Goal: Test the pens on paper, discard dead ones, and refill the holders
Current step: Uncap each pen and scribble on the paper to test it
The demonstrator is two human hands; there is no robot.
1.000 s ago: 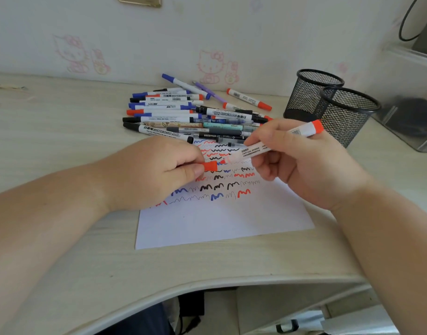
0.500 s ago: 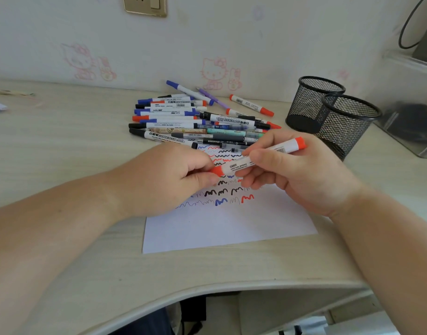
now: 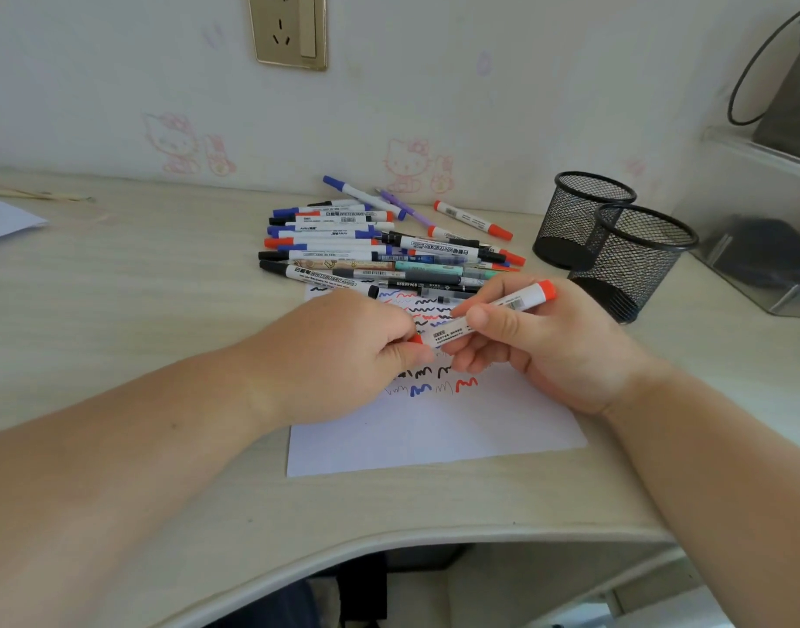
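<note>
Now both hands [image 3: 547, 346] hold the red marker [image 3: 488, 312], slanting up-right.

head view — worn on the person's head, wide-angle | faces forward and down over the worktop [image 3: 117, 310] toward the wall [image 3: 434, 83] | close — forearms fill the lower frame, paper [image 3: 434, 437] at centre | single view, nothing shared
</note>
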